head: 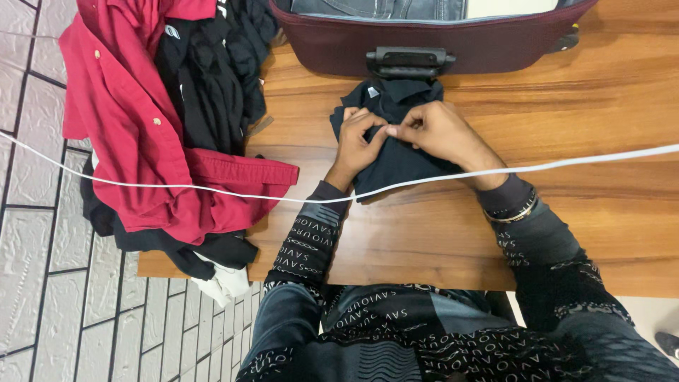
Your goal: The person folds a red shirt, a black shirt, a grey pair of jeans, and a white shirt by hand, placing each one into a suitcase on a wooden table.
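So both hands are down on a dark collared shirt (393, 141) that's lying on the wooden table (566, 141) right in front of the maroon suitcase (332, 44), its collar end almost touching the suitcase's black handle (410, 60). The left hand (358, 138) is curled with the fingertips pinching a bit of the fabric near the middle, and the right hand (438, 131) is doing the same from the other side — thumbs and fingers meet pretty much at one spot, so it looks like they're fiddling with the front placket or a fold there, can't tell which exactly. The shirt already looks partly gathered into a compact shape, so I'd say the folding is underway but not finished. The suitcase is open and has some grey denim (382, 8) in it already. Off to the left there's a heap not yet dealt with — a red shirt (134, 120) draped over black clothes (212, 71), hanging off the table edge. A white cord (587, 161) runs across the whole view, in front of the arms.
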